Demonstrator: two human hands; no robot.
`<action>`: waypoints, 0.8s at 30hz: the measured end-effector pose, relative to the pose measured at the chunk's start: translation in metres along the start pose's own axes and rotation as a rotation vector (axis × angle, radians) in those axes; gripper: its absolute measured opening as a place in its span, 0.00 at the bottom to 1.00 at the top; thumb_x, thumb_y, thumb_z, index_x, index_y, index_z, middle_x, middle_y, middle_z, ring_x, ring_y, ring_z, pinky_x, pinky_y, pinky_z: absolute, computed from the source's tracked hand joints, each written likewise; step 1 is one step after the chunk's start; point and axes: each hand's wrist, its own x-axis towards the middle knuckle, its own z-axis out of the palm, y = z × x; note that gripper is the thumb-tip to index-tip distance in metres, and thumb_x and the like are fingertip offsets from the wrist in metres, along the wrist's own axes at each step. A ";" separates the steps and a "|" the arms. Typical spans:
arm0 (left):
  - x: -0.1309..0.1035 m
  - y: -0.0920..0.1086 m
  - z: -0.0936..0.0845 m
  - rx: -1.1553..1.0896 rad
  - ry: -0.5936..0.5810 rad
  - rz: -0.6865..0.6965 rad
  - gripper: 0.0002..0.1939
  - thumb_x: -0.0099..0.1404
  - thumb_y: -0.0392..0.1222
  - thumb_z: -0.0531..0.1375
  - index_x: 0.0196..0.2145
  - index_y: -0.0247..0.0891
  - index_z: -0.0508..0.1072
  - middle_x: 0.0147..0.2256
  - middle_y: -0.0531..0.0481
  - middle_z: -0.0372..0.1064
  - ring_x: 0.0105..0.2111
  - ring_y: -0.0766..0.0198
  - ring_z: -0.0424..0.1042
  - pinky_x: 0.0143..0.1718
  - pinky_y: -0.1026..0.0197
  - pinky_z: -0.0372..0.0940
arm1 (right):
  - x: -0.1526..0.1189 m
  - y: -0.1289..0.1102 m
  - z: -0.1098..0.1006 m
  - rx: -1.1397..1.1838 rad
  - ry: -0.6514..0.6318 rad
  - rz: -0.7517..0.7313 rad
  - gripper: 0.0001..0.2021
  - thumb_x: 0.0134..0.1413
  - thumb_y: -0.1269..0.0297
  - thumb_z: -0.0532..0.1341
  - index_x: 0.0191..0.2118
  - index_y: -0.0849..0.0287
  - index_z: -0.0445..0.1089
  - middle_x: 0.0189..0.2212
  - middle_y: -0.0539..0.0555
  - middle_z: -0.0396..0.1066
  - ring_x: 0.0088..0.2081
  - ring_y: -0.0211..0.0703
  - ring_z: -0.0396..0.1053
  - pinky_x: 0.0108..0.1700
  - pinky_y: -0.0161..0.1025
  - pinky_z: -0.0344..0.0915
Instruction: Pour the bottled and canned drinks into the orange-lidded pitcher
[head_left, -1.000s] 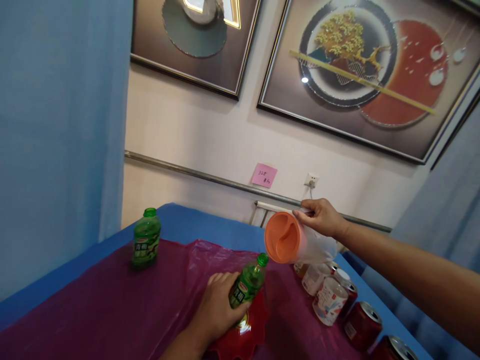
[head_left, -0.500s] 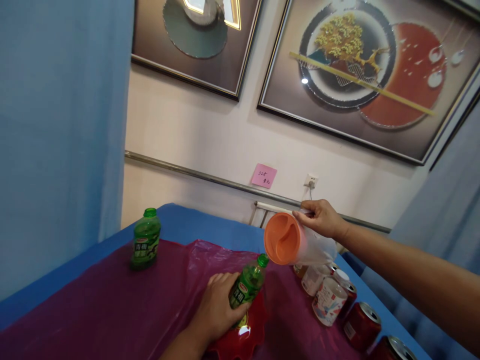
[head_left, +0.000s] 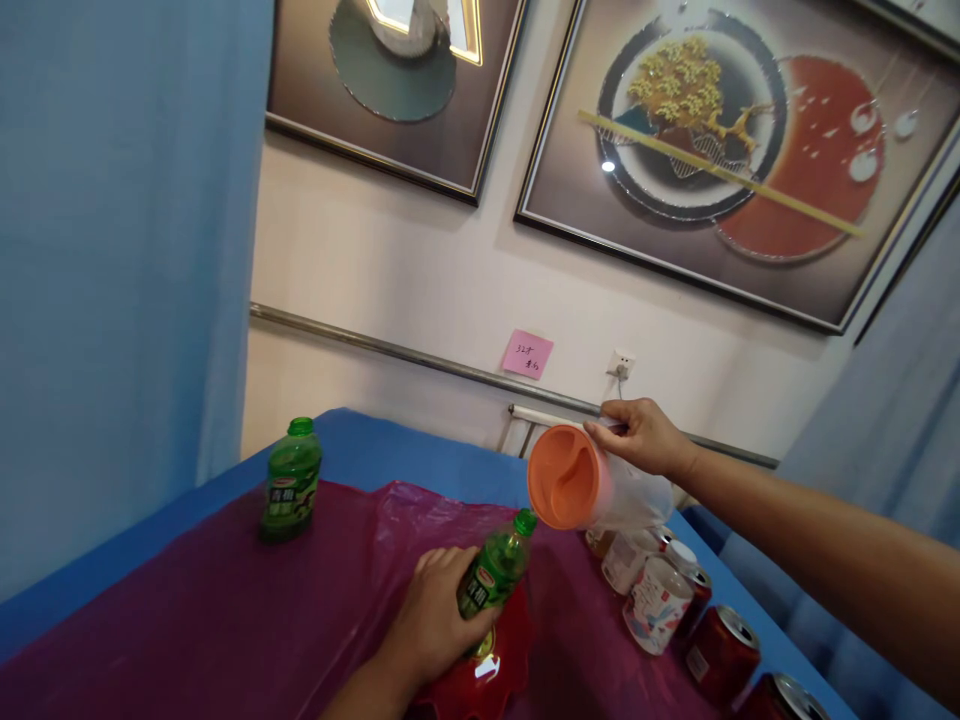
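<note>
My left hand (head_left: 439, 615) is wrapped round a green bottle (head_left: 495, 570), which leans to the right above a red dish with a wavy rim (head_left: 514, 655). The bottle's neck is uncapped as far as I can see. My right hand (head_left: 645, 435) grips the handle of a clear plastic pitcher (head_left: 634, 497) with an orange lid (head_left: 566, 478). The pitcher is tipped on its side, its lid toward the left, just above and right of the bottle's mouth. Whether liquid is flowing between them I cannot make out. A second green bottle (head_left: 291, 482) stands upright at the left.
A row at the right holds a white-capped bottle with a printed label (head_left: 660, 605), other bottles and red cans (head_left: 722, 650). Purple plastic sheeting (head_left: 247, 610) covers part of the blue tabletop (head_left: 420, 455). Blue curtains (head_left: 127, 250) hang at both sides; a metal rail (head_left: 420, 355) crosses the wall.
Both hands, the bottle and the tipped pitcher hold almost the same positions. Only a very slight shift of the camera shows.
</note>
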 end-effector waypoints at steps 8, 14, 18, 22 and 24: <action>0.001 0.003 -0.002 -0.008 -0.010 -0.010 0.20 0.53 0.43 0.68 0.45 0.40 0.76 0.44 0.44 0.77 0.45 0.49 0.73 0.50 0.49 0.62 | 0.001 0.000 -0.001 -0.014 -0.007 -0.004 0.23 0.55 0.48 0.59 0.19 0.54 0.49 0.16 0.44 0.49 0.21 0.33 0.46 0.23 0.35 0.45; 0.001 0.005 -0.002 -0.010 -0.014 -0.014 0.20 0.54 0.44 0.68 0.45 0.40 0.76 0.44 0.44 0.77 0.45 0.49 0.73 0.50 0.48 0.62 | 0.001 0.001 0.000 -0.014 -0.006 0.004 0.23 0.55 0.48 0.58 0.19 0.54 0.49 0.16 0.44 0.48 0.21 0.34 0.46 0.23 0.35 0.45; 0.001 0.003 -0.001 -0.016 0.003 0.000 0.21 0.54 0.44 0.68 0.46 0.40 0.76 0.43 0.44 0.77 0.45 0.48 0.73 0.50 0.48 0.62 | 0.000 0.002 0.000 -0.007 -0.007 0.006 0.24 0.55 0.47 0.58 0.19 0.54 0.49 0.16 0.44 0.48 0.21 0.34 0.46 0.23 0.35 0.45; 0.000 0.002 -0.001 -0.026 0.013 -0.004 0.20 0.53 0.43 0.68 0.45 0.41 0.76 0.43 0.45 0.77 0.44 0.50 0.74 0.49 0.50 0.62 | 0.001 0.001 0.000 0.000 -0.018 0.012 0.23 0.55 0.48 0.58 0.19 0.53 0.49 0.16 0.44 0.48 0.21 0.34 0.47 0.23 0.35 0.45; 0.000 0.002 -0.001 -0.026 0.017 -0.005 0.21 0.52 0.43 0.68 0.45 0.42 0.76 0.43 0.45 0.77 0.44 0.50 0.73 0.50 0.50 0.62 | 0.001 0.000 0.000 0.003 -0.015 0.012 0.23 0.55 0.48 0.58 0.19 0.54 0.49 0.16 0.44 0.48 0.21 0.33 0.47 0.23 0.35 0.45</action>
